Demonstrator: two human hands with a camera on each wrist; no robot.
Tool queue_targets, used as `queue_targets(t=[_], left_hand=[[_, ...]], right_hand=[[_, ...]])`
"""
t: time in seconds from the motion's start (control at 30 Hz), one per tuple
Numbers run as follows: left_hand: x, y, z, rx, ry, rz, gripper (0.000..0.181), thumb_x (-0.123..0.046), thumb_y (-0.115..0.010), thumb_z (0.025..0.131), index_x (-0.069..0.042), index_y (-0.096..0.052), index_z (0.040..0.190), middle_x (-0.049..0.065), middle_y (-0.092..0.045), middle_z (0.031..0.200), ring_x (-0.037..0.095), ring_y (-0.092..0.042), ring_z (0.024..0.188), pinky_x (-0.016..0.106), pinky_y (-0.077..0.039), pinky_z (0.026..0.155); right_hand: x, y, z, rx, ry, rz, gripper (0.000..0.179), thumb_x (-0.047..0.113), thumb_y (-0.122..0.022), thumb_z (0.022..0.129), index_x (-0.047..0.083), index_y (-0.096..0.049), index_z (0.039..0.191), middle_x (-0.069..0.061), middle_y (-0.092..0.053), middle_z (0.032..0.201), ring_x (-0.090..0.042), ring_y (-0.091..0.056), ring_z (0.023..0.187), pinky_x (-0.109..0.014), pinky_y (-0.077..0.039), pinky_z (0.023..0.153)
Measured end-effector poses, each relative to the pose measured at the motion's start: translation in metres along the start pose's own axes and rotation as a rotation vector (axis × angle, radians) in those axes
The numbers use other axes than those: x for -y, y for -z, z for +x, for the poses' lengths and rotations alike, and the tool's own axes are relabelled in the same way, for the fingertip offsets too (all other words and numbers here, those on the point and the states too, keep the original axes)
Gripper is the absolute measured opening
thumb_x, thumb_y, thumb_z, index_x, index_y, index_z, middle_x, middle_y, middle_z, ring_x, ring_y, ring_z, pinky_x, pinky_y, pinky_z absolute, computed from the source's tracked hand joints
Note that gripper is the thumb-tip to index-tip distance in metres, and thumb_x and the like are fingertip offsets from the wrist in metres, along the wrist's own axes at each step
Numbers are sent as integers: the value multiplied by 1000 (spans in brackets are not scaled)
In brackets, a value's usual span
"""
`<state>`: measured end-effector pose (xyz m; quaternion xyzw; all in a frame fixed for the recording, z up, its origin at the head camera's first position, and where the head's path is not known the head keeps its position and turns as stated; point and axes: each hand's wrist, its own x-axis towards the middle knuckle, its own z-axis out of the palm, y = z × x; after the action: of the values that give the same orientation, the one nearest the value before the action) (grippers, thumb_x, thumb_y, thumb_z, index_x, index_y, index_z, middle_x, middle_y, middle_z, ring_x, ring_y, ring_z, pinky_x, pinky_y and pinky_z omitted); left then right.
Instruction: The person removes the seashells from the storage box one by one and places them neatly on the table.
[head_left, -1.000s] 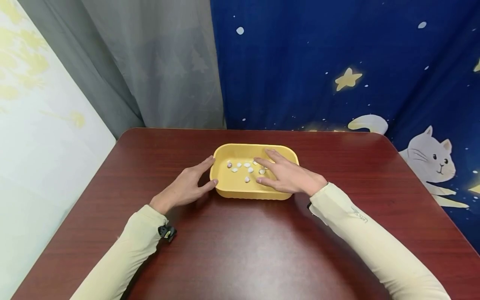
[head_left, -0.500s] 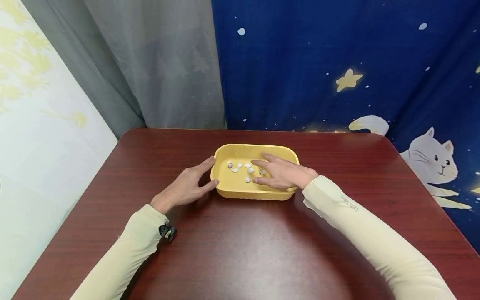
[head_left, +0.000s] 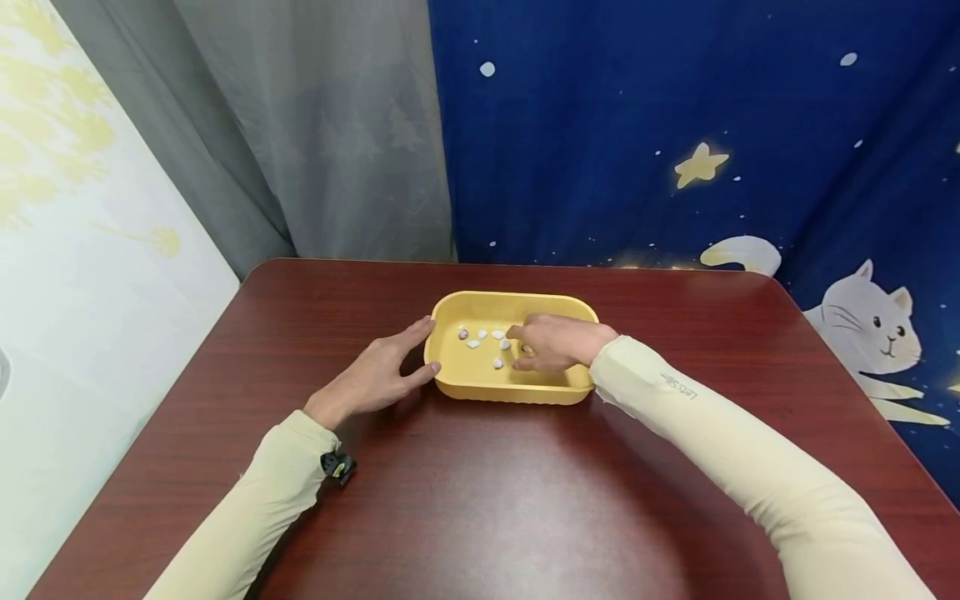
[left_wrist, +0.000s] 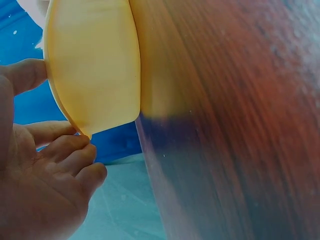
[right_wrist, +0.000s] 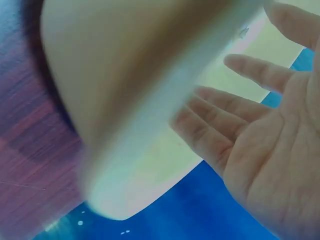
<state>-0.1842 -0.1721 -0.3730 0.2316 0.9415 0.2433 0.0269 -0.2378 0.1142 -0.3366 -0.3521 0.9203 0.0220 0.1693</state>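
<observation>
A yellow plastic tub (head_left: 480, 392) stands on the table and holds several small whitish, shell-like pieces (head_left: 498, 363), one of them purplish (head_left: 463, 334). My left hand (head_left: 375, 372) rests at the tub's left end, thumb and forefinger spread and touching its rim. In the left wrist view the other fingers of that hand (left_wrist: 55, 180) are loosely bent beside the tub wall (left_wrist: 95, 60). Inside the tub's right half, my right hand (head_left: 558, 342) reaches down over the pieces, hiding some. The right wrist view shows its palm (right_wrist: 270, 145) with the fingers apart, holding nothing visible.
The dark red-brown tabletop (head_left: 465, 500) spreads around the tub. Behind its far edge hang a grey curtain (head_left: 352, 150) and a blue starry one (head_left: 570, 133). A white patterned wall (head_left: 97, 275) borders the left side. A black device (head_left: 339, 467) sits on the left wrist.
My right hand has moved lower into the tub, its fingers bending down more toward the pieces. The left hand stays at the tub's left end.
</observation>
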Motion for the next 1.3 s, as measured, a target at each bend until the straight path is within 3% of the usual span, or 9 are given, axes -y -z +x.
queue_targets(t=[0.13,0.5,0.8,0.9,1.0,1.07,1.17,1.23,1.3], left_hand=[[-1,0,0,0,2,1,76,-44,-59,99,-10,-30,159,11,-31,165,30,-37,150,52,-37,119],[0,4,0,-23,4,17,75,-44,-60,98,-9,-31,159,11,-32,165,31,-40,148,52,-38,118],[0,5,-1,-7,10,11,75,-44,-59,99,-9,-31,158,12,-32,165,30,-39,149,52,-38,118],[0,5,-2,-2,12,7,75,-45,-59,99,-8,-31,158,11,-33,165,30,-39,149,51,-38,119],[0,4,-3,2,13,5,75,-45,-59,99,-8,-32,158,10,-33,165,29,-40,149,51,-38,119],[1,3,-3,3,14,5,75,-45,-59,99,-8,-32,158,10,-33,165,30,-40,148,51,-38,119],[0,3,-4,3,13,6,75,-45,-59,99,-8,-32,158,10,-33,165,30,-39,149,51,-38,119],[0,3,-3,1,11,9,75,-46,-58,99,-8,-32,158,10,-33,164,30,-39,149,51,-38,119],[-1,3,-3,-2,7,12,75,-46,-58,99,-7,-32,158,10,-33,164,30,-40,149,51,-38,119]], right_hand=[[0,4,9,57,0,-18,47,35,-61,98,9,-58,138,-7,-69,109,-21,-64,102,-40,-53,99],[-16,11,18,49,-35,-25,39,23,-62,95,6,-64,130,-13,-67,131,-24,-63,113,-41,-51,104],[-19,11,15,8,37,-2,25,9,-66,91,4,-70,115,-10,-71,102,-20,-59,88,-34,-53,83],[-19,9,15,-38,72,-19,9,7,-65,93,3,-72,97,-5,-62,79,-18,-52,74,-28,-47,70],[-20,5,15,-79,105,-53,11,2,-63,91,4,-71,85,-2,-50,67,-17,-45,67,-27,-41,64],[-19,3,15,-102,134,-67,15,-3,-62,89,6,-74,87,-1,-58,69,-16,-50,69,-26,-45,65],[-19,0,13,-114,184,-69,24,-6,-63,85,9,-77,96,-3,-74,87,-17,-65,81,-28,-56,76],[-19,-1,12,-114,206,-60,28,-7,-62,85,10,-77,102,-6,-78,100,-19,-71,90,-32,-59,83],[-19,-1,12,-114,216,-55,30,-7,-62,85,11,-77,105,-6,-78,103,-19,-72,93,-33,-60,85]])
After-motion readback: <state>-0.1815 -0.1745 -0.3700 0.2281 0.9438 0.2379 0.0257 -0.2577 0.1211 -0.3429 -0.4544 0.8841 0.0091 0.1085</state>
